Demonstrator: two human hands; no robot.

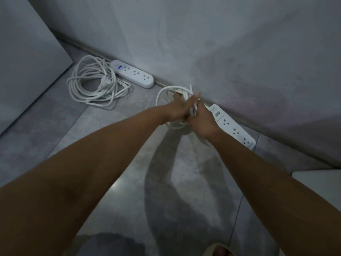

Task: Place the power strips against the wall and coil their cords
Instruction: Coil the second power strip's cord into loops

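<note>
1. Your left hand (178, 108) and right hand (202, 122) meet in front of you, both closed around the loops of a white power cord (162, 95) gathered into a coil just off the floor.
2. That cord belongs to the long white rectangular power strip (234, 126), which lies flat on the floor along the foot of the wall, just right of your hands.
3. A second white power strip with rounded ends (132, 73) lies against the same wall further left, its own white cord (92, 84) loosely coiled on the floor beside it, plug resting on the loops.
4. The floor is grey stone-look tile (193, 182); the wall is plain grey plaster (203, 43).
5. No container is in view.
</note>
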